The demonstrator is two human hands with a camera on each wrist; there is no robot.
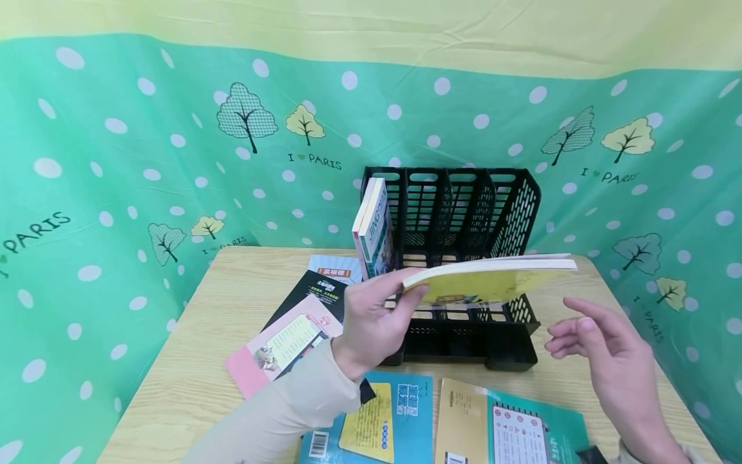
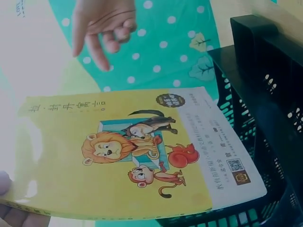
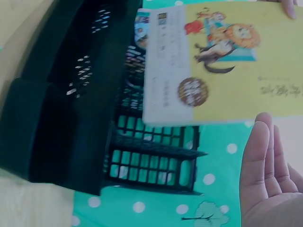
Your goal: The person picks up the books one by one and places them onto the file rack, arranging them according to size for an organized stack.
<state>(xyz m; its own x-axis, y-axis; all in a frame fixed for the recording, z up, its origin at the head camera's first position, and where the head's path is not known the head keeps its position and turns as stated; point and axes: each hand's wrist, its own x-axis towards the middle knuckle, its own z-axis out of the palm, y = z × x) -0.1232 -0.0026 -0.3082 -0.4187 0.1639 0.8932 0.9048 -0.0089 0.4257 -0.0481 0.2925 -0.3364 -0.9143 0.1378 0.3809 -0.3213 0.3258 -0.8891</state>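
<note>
My left hand (image 1: 373,322) pinches a thin yellow book (image 1: 484,287) by one end, thumb below it. The book is held nearly level in front of the black desktop file rack (image 1: 464,348). Its cover (image 2: 61,156) carries a lion, a monkey and other cartoon animals, with a white strip along one end. My right hand (image 1: 614,361) hovers beyond the book's far end at the rack's right, fingers loosely extended and holding nothing. Seen from the right wrist, those fingers (image 3: 258,151) are just beside the book's edge. Upright books (image 1: 377,225) stand in the rack's leftmost slot.
A pink book (image 1: 246,370), a black book (image 1: 307,293) and a light blue book (image 1: 348,263) overlap left of the rack. Nearer me lie a blue book (image 1: 414,428) and a tan-and-green book (image 1: 464,419). A green dotted curtain (image 1: 191,142) hangs behind the wooden table (image 1: 168,399).
</note>
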